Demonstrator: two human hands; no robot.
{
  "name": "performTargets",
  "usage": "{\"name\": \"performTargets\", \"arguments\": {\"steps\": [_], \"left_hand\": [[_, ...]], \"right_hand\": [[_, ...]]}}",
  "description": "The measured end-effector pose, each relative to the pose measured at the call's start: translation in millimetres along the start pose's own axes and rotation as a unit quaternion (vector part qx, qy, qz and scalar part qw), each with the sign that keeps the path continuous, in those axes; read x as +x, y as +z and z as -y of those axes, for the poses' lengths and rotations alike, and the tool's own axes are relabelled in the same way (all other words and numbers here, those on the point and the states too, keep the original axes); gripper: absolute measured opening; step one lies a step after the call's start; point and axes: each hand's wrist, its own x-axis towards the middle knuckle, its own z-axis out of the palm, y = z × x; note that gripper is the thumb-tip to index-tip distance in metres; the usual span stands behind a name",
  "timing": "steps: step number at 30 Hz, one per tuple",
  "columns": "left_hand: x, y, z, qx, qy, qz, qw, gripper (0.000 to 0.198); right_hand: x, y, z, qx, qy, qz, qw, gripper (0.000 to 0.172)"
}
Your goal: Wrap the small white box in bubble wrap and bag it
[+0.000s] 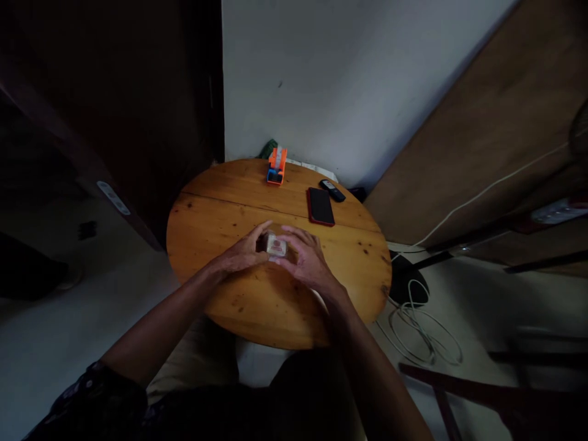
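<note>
- The small pale box [276,246] sat near the middle of the round table [215,202], between both hands.
- The left hand [239,256] gripped it from nine o'clock and the right hand [307,262] from three, both equally near.

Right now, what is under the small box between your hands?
The round wooden table lies below the small box. The left hand and right hand close around its sides, hiding its lower edge, so whether it rests on the wood cannot be seen.
</note>
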Motion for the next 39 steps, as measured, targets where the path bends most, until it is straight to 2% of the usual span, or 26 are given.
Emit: {"name": "performTargets", "arguments": {"steps": [4, 9, 15, 19, 24, 28, 32, 39], "left_hand": [[-1.4, 0.9, -2.4, 0.011, 0.002, -0.006, 1.000, 0.094], [-2.1, -0.6, -5.3, 0.031, -0.007, 0.001, 0.999, 0.092], [-0.3, -1.2, -4.0, 0.042, 0.010, -0.007, 0.999, 0.089], [-0.6, -0.8, -6.9, 0.042, -0.003, 0.003, 0.999, 0.091], [-1.7, 0.2, -11.8, 0.039, -0.002, -0.006, 0.999, 0.088], [0.5, 3.9, -7.9, 0.024, 0.008, -0.024, 0.999, 0.091], [2.9, 5.9, -1.4, 0.020, 0.017, -0.027, 0.999, 0.094], [4.0, 5.6, 0.9, 0.037, 0.039, -0.015, 0.998, 0.101]], "right_hand": [[4.5, -3.1, -2.6, 0.003, -0.016, 0.004, 1.000, 0.024], [6.2, -1.9, -1.5, 0.033, -0.035, -0.023, 0.999, 0.013], [10.6, 0.3, 1.5, 0.045, -0.016, -0.054, 0.997, 0.017], [12.4, -0.3, 1.5, 0.082, 0.013, -0.078, 0.994, 0.018], [21.0, -6.3, 4.1, 0.106, 0.035, -0.069, 0.991, 0.017], [36.1, -8.6, 4.2, 0.127, 0.084, -0.055, 0.987, 0.018], [50.0, -3.9, -2.5, 0.134, 0.136, -0.076, 0.979, 0.021], [66.0, 5.8, -26.8, 0.199, 0.164, -0.109, 0.960, 0.023]]}}
